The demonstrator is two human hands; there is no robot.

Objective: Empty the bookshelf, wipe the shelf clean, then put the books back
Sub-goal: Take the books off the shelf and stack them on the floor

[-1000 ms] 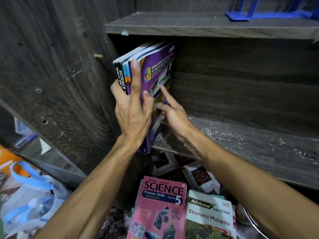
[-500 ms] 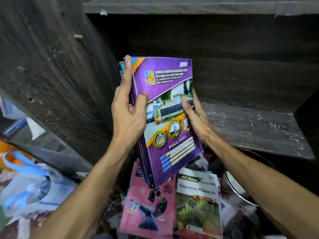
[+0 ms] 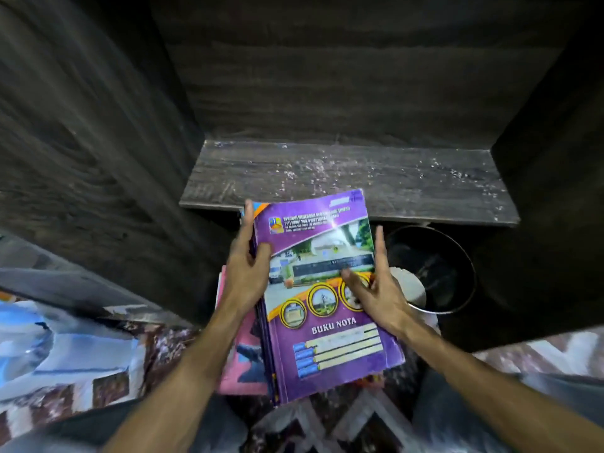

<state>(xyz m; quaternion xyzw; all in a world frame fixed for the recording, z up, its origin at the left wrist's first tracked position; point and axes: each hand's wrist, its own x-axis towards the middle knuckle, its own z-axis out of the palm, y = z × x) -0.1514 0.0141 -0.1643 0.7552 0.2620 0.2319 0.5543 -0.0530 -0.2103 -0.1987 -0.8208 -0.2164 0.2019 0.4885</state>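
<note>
A stack of books topped by a purple "BUKU NOTA" notebook (image 3: 330, 341) lies flat between my hands, low over the floor in front of the shelf. My left hand (image 3: 243, 279) grips the stack's left edge, thumb on the cover. My right hand (image 3: 376, 294) holds the right edge, thumb on the cover and fingers along the side. Beyond them the dark wooden shelf board (image 3: 343, 178) is bare and speckled with pale dust and crumbs. A pink book (image 3: 235, 371) lies under the stack on the floor.
A round black metal bowl (image 3: 434, 269) with a white object in it sits under the shelf at the right. Dark cabinet walls stand left and right. Blue and white plastic bags (image 3: 49, 348) lie at the left on a patterned floor covering (image 3: 343, 426).
The stack came out of the shelf's left corner, tipped from upright to flat and dropped toward the floor books. My view has tilted down, and the shelf is bare.
</note>
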